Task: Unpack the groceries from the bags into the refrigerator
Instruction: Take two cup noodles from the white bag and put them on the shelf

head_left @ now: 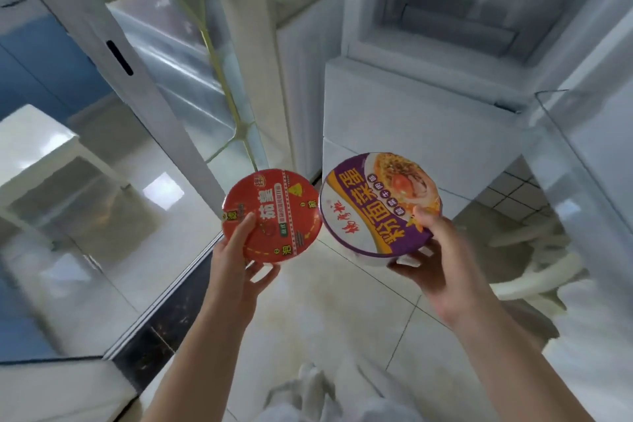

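Left hand (pixel 239 250) curled round the near edge of a red instant-noodle bowl (pixel 274 216), thumb laid flat across the printed lid, fingertips showing beneath the rim. Right hand (pixel 435 260) gripping a purple-and-white instant-noodle bowl (pixel 376 205) the same way: thumb on the lid's near edge, fingers wrapped under the base. Both bowls held up side by side, lids tilted toward the camera, rims almost touching between the two hands; the purple one a little higher and larger. Beyond the right hand, an open refrigerator (pixel 411 120) with a white drawer front and frosted shelves above; further right of that hand, a clear door bin (pixel 555 154). Beyond the left hand, a white refrigerator door (pixel 113 55) swung open. Below both forearms, pale floor tiles (pixel 342 301). Blurred white shapes on the floor to the right of the right hand, too indistinct to name.
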